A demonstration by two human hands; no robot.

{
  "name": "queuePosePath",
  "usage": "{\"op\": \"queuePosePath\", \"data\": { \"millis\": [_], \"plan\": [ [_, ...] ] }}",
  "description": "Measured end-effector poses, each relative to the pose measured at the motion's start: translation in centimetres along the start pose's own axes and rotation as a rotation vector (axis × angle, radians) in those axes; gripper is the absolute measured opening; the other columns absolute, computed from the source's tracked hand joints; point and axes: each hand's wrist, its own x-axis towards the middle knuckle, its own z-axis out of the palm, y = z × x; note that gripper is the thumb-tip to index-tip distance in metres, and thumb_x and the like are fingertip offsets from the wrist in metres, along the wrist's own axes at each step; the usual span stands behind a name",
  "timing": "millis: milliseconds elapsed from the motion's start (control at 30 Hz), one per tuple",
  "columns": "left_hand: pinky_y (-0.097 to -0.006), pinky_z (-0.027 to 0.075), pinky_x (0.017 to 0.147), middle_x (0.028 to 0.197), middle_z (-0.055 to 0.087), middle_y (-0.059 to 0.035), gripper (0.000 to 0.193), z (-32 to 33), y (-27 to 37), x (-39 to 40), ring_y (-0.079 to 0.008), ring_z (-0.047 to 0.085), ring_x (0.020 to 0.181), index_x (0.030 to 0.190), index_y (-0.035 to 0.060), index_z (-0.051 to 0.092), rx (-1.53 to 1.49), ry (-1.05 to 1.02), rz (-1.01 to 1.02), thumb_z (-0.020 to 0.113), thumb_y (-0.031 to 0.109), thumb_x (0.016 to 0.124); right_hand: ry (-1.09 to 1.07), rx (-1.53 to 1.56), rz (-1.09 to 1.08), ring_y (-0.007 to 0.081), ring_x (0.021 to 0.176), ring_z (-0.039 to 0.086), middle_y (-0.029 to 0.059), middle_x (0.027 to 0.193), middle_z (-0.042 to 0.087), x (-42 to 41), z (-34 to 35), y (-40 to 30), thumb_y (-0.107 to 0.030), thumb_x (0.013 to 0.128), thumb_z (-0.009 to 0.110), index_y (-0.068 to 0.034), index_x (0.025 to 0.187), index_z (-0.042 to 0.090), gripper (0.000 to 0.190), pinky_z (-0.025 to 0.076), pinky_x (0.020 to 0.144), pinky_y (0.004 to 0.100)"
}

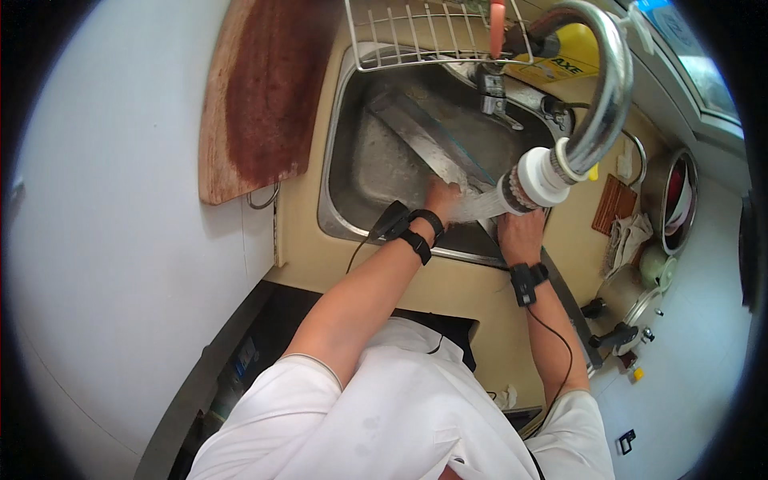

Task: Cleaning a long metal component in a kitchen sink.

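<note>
A long grey channel-shaped strip [420, 141] with a teal edge lies diagonally across the stainless steel sink [384, 174]. Its lower right end passes beyond the sink rim, beneath my right forearm. My left hand [443, 197] is against the strip's near side, its fingers blurred and partly hidden by running water [477, 206]. That water streams left from the white spray head [536, 181] of a curved metal faucet [618, 78]. My right hand [521, 234] grips the strip just below the spray head, which covers some of its fingers.
A wooden cutting board [270, 96] stands at the left of the sink. Above the sink's far edge hangs a wire rack [441, 36], with a yellow bottle [570, 57] behind the faucet. A folded cloth [627, 240], a metal basin [681, 204] and a pot [624, 294] line the right counter.
</note>
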Motion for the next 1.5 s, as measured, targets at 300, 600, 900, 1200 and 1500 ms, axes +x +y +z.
{"op": "queuePosePath", "data": {
  "millis": [300, 600, 900, 1200, 1500],
  "plan": [
    [-0.0363, 0.054, 0.072, 0.093, 0.063, -0.0155, 0.049, 5.6, 5.7, -6.4, -0.0178, 0.064, 0.073, 0.105, -0.0088, 0.045, 0.413, -0.147, 0.121, 0.078, 0.019, 0.082, -0.074, 0.202, 0.092, 0.039, 0.077, 0.068, 0.0171, 0.081, 0.07, 4.0, 8.5, 2.7, -0.014, 0.083, 0.057, -0.006, 0.088, 0.067, 0.014, 0.053, 0.072, 0.0492],
    [-0.0399, 0.054, 0.07, 0.098, 0.064, -0.0124, 0.026, 0.8, 4.5, -3.8, -0.0243, 0.062, 0.086, 0.107, 0.0045, 0.059, 0.794, 0.214, 0.114, 0.05, 0.026, 0.097, -0.293, -0.041, 0.216, 0.0293, 0.085, 0.064, 0.0126, 0.087, 0.066, -5.1, -2.5, 2.3, -0.018, 0.087, 0.056, -0.008, 0.083, 0.062, 0.012, 0.047, 0.067, 0.0481],
    [-0.0369, 0.055, 0.055, 0.096, 0.062, -0.0125, 0.031, 5.4, 8.5, -9.1, -0.0232, 0.064, 0.074, 0.111, 0.001, 0.052, 0.36, 0.159, -0.018, 0.048, 0.029, 0.099, -0.124, 0.22, 0.275, 0.0371, 0.081, 0.066, 0.0157, 0.088, 0.067, -2.5, 1.6, 0.9, -0.018, 0.089, 0.051, -0.004, 0.091, 0.061, 0.017, 0.051, 0.07, 0.05],
    [-0.052, 0.059, 0.074, 0.118, 0.055, -0.014, 0.028, 6.2, 11.0, -11.0, -0.0309, 0.061, 0.102, 0.123, 0.0053, 0.047, 0.373, 0.177, 0.047, 0.045, 0.019, 0.099, -0.078, 0.161, 0.223, 0.0319, 0.088, 0.065, 0.0121, 0.092, 0.068, -2.4, -1.7, 1.0, -0.026, 0.093, 0.055, -0.008, 0.096, 0.067, 0.021, 0.048, 0.076, 0.0473],
    [-0.0573, 0.056, 0.085, 0.138, 0.049, -0.0122, 0.033, 4.2, 10.6, -10.5, -0.0334, 0.055, 0.121, 0.133, 0.0084, 0.042, 0.324, -0.027, 0.048, 0.046, 0.015, 0.1, -0.012, 0.019, 0.509, 0.0325, 0.093, 0.058, 0.013, 0.098, 0.058, -14.5, -4.6, 4.1, -0.013, 0.092, 0.05, -0.008, 0.108, 0.065, 0.022, 0.048, 0.08, 0.047]
  ]
}}
